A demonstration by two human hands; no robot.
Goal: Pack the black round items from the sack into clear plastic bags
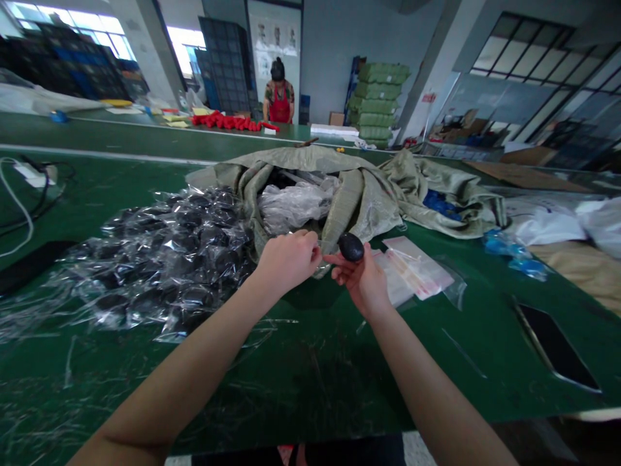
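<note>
Head view: a black oval item (pixel 351 246) is held up by the right hand (pixel 363 283), loosely spread around it, above the green desk (pixel 301 382). Just beside it, the left hand (pixel 287 262) is pressed together in a pinch on something too thin to make out, next to bagged black items (pixel 160 259).

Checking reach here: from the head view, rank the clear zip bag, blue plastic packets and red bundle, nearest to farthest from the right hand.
1. Clear plastic zip bag: right of the right hand, on the green bench.
2. Blue plastic packets: farther right.
3. Red rope-like bundle: ahead, on the far table.
</note>
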